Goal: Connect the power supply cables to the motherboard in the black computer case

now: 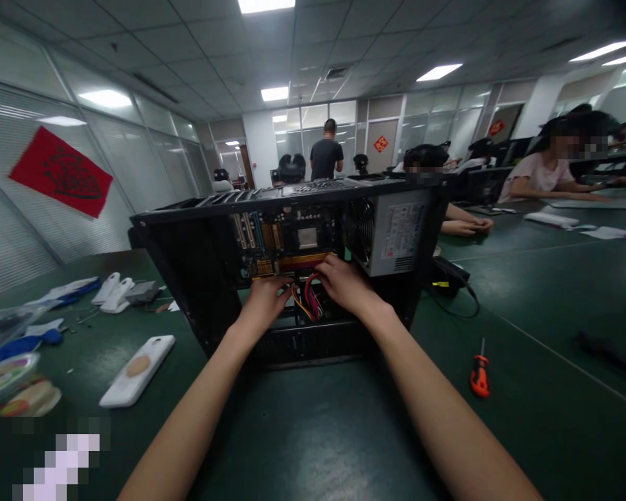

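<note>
Hands inside case (292, 209) on table (344, 431) | left hand (265, 298) and right hand (343, 282) pinch wires (307, 300) below board (286, 243) | I'd seat the plug straight, gently, no yanking.

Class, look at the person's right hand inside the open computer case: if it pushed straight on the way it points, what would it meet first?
Probably the motherboard, just past the coloured cables at the right hand; depth is unclear.

I see both hands inside the open computer case (188, 278): left hand (265, 298) and right hand (344, 282) on the coloured cable bundle (307, 299) below the motherboard (286, 247). An orange screwdriver (480, 376) lies on the green table (542, 348).
</note>
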`<action>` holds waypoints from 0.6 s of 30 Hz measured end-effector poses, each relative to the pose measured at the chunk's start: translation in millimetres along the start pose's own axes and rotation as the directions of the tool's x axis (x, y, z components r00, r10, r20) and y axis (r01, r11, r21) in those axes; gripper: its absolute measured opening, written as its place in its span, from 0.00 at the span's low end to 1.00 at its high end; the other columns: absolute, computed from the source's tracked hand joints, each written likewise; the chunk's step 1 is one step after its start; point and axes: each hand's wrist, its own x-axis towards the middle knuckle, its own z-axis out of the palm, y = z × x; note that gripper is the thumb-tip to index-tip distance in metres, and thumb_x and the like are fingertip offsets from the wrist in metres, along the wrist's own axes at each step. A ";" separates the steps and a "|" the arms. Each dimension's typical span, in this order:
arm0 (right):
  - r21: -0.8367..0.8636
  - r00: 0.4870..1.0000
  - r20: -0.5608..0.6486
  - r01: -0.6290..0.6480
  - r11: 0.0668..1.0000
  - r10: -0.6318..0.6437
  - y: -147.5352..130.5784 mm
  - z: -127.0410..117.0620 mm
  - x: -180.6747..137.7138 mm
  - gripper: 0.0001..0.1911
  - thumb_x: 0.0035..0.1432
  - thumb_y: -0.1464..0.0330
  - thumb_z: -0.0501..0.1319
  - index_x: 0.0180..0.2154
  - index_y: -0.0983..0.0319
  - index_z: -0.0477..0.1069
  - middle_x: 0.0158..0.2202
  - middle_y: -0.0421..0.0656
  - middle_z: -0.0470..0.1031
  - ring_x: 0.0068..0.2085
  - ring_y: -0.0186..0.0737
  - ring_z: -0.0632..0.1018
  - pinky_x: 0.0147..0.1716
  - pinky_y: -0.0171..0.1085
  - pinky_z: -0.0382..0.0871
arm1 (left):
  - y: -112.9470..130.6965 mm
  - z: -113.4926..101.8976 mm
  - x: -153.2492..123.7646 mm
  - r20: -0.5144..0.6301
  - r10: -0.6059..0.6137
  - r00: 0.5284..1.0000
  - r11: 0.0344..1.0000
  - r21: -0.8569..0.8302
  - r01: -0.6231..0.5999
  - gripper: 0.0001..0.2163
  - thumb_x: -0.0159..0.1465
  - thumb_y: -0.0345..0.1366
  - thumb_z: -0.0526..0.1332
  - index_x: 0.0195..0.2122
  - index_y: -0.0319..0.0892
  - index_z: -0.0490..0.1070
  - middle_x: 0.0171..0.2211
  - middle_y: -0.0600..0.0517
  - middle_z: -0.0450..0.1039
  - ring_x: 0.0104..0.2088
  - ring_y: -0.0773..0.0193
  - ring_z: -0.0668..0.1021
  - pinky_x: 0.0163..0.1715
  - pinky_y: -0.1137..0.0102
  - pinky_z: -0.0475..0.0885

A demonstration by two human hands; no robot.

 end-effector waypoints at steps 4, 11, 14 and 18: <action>-0.008 0.996 0.017 -0.092 0.996 0.092 10.8 8.4 0.4 0.10 0.61 0.76 0.57 0.41 0.65 0.75 0.46 0.51 0.73 0.48 0.44 0.74 0.48 0.39 0.68 | -1.4 4.1 14.7 0.160 0.009 0.987 0.998 0.061 -0.019 0.09 0.65 0.33 0.62 0.44 0.41 0.79 0.43 0.45 0.81 0.45 0.53 0.82 0.48 0.61 0.75; 0.083 0.988 -0.025 -0.147 0.986 0.150 10.3 11.2 4.5 0.08 0.59 0.76 0.59 0.38 0.66 0.75 0.45 0.50 0.74 0.48 0.43 0.75 0.48 0.37 0.67 | 12.2 11.9 41.3 0.365 0.045 0.930 0.956 0.255 -0.146 0.09 0.66 0.30 0.59 0.43 0.41 0.79 0.43 0.44 0.80 0.44 0.55 0.81 0.44 0.67 0.74; 0.105 0.989 -0.029 -0.140 0.985 0.144 11.0 13.1 5.7 0.07 0.58 0.76 0.59 0.37 0.66 0.76 0.44 0.50 0.75 0.47 0.43 0.75 0.48 0.37 0.67 | 5.6 17.5 35.6 0.342 0.017 0.940 0.965 0.242 -0.105 0.11 0.65 0.29 0.61 0.46 0.41 0.78 0.45 0.45 0.79 0.46 0.57 0.80 0.47 0.68 0.73; 0.089 0.990 -0.009 -0.137 0.987 0.139 11.1 15.8 6.5 0.07 0.58 0.74 0.60 0.37 0.66 0.76 0.43 0.49 0.75 0.46 0.43 0.75 0.45 0.36 0.67 | 1.6 22.5 28.8 0.297 -0.012 0.955 0.968 0.243 -0.064 0.10 0.66 0.32 0.60 0.46 0.41 0.78 0.45 0.46 0.79 0.47 0.57 0.80 0.47 0.67 0.73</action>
